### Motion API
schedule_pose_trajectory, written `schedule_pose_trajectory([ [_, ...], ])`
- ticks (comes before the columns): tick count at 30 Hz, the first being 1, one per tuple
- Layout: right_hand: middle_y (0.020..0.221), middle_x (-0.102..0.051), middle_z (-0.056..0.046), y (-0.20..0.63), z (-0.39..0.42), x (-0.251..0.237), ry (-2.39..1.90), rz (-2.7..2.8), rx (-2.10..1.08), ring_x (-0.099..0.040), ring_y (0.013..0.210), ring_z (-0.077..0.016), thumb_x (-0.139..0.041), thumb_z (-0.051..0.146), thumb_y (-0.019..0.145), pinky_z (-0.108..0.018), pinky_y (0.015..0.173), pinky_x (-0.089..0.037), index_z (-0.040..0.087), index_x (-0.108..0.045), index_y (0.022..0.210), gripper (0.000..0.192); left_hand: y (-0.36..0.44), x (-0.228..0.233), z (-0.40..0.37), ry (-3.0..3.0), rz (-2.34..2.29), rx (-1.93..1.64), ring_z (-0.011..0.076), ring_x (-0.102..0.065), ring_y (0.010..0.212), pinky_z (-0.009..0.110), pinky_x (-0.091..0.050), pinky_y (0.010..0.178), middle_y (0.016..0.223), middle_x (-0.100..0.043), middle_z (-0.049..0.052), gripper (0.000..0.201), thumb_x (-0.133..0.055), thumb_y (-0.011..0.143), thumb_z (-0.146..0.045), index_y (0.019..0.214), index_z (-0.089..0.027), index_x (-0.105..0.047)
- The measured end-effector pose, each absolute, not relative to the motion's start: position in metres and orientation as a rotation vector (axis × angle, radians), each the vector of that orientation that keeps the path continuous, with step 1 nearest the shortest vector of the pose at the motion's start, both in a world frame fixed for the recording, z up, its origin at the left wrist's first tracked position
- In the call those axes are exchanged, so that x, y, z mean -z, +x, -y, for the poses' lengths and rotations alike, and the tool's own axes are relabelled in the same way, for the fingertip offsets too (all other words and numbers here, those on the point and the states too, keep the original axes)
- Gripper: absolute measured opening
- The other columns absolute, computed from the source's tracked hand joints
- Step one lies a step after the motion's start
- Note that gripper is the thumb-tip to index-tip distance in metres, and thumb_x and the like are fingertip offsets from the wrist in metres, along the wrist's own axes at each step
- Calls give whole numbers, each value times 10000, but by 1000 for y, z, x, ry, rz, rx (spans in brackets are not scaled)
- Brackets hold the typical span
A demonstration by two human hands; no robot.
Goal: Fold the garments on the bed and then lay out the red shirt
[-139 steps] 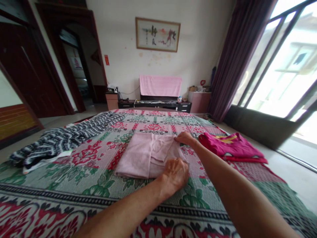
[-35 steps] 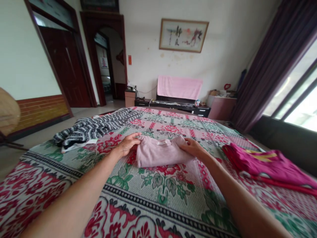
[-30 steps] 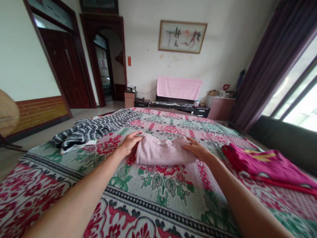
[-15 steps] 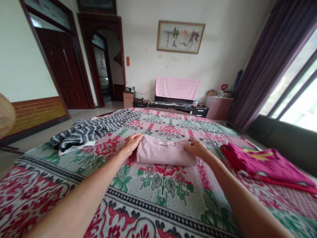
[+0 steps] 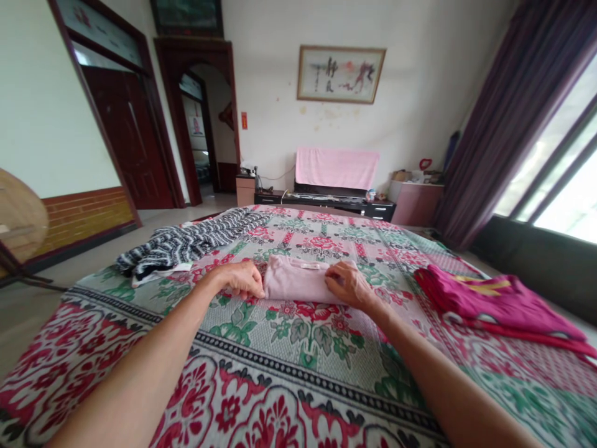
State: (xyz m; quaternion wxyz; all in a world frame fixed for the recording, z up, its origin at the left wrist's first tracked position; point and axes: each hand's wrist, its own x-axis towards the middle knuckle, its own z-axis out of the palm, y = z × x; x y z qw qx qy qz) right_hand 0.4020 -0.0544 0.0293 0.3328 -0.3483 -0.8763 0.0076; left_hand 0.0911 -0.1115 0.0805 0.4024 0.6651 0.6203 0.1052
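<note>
1. Bed [image 5: 298,367]: the flowered cover is flat and gives firm support, so I judge the bundle is best pressed down against it while both sides are squared.
2. Pink top [image 5: 298,283]: it lies mid-bed between the hands, folded into a compact rectangle, with the neckline and label on the far edge. The near fold looks rounded and wants flattening.
3. Left hand [image 5: 242,280]: curled narrow, its fingertips pinch the top's left edge. Keep the grip low.
4. Right hand [image 5: 347,285]: fingers bent, it grips the right edge. Even pressure on both ends should stop the layers slipping.
</note>
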Motion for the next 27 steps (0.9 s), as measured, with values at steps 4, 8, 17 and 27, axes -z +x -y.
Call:
schedule_pose_trajectory([
  [4, 803, -646, -51, 406, 51, -23, -941, 2275, -125, -575, 798, -175, -506, 238, 827, -285, 799, -418, 199, -649, 782, 155, 95, -63, 116, 1640, -1499, -348, 132, -520, 443, 207, -274, 405, 521, -624, 27, 140, -733, 545, -331, 553, -203, -675],
  [8, 805, -641, -50, 406, 50, -20, -931, 2270, -135, -570, 806, -175, -504, 241, 833, -287, 794, -415, 197, -651, 792, 158, 102, -57, 118, 1603, -1546, -397, 105, -455, 397, 198, -222, 397, 443, -563, 2, 141, -703, 547, -306, 504, -197, -624],
  [17, 794, -642, -54, 408, 47, -17, -852, 2267, -117, -567, 778, -174, -513, 210, 830, -290, 775, -410, 178, -653, 791, 149, 89, -66, 118, 1804, -1482, -384, 116, -443, 411, 223, -215, 406, 492, -591, 4, 66, -600, 584, -258, 553, -200, -603],
  [27, 826, -688, -52, 409, 47, -28, -935, 2233, -233, -604, 791, -177, -527, 242, 800, -278, 773, -441, 192, -686, 782, 167, 85, -63, 114, 1709, -1525, -392, 115, -473, 406, 208, -228, 397, 492, -614, 7, 62, -661, 565, -254, 573, -193, -663],
])
